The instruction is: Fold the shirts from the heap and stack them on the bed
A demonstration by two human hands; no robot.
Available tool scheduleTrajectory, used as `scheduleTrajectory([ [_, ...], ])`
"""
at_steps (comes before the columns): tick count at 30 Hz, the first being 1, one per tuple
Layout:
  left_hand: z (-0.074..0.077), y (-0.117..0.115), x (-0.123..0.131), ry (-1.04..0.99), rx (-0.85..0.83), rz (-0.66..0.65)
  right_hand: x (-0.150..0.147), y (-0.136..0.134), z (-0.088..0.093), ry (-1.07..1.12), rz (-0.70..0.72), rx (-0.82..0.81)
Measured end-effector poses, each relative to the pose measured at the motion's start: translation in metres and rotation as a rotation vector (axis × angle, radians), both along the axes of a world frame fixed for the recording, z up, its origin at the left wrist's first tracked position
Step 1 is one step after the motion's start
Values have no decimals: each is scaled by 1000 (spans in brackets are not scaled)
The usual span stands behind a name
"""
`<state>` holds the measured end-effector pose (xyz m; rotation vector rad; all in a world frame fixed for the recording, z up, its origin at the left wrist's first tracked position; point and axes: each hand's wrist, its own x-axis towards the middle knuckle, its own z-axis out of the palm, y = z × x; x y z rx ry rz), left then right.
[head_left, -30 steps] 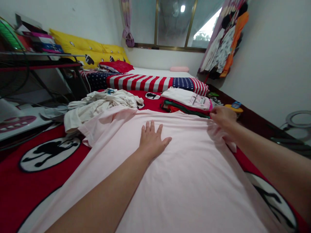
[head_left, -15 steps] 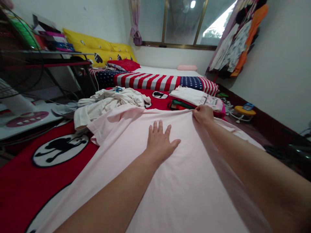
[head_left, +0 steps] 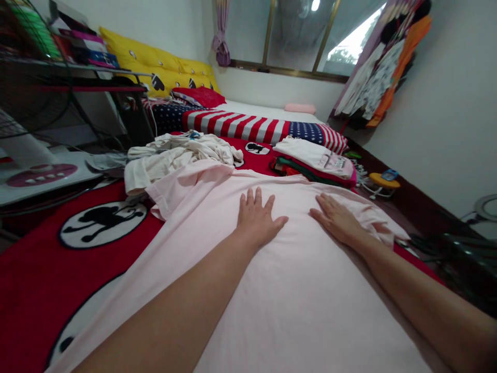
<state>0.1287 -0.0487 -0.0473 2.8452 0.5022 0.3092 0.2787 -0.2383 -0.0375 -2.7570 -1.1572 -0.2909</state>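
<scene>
We show the left hand and right hand open, gripping nothing, smoothing a pink T-shirt; next we must grasp its edge.

White wall bounding the room, gold-framed window set above a bed, clothes hung in the corner
</scene>
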Motion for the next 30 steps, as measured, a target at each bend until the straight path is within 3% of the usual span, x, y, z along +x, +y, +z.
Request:
scheduleTrajectory([
  [5, 0, 1, 0, 3, 6, 3, 16, -50, -1, -19, -123, 85],
  [8, -1, 1, 0, 4, 9, -5, 18, -58, 9, -3, -172, -146],
  [11, 0, 1, 0, 3, 15, -2, 6, -28, 26, -53, -261, -281],
  [14, 1, 2, -1, -6, 26, -1, -20, 28, 35, -38, -144, -157],
  [18, 0, 4, -4, -44, 36, -10, -53, 85, 17, 117, -82, -44],
  [21, -2, 7, -4, -127, 5, -8, -61, 93, -1, 111, -96, 25],
  [24, 2, 17, 1, -228, -75, 13, -59, 88, -7, 126, -77, 70],
  [30, 41, 77, 32, -302, -71, 129, -59, 87, -3, 130, -95, 80],
])
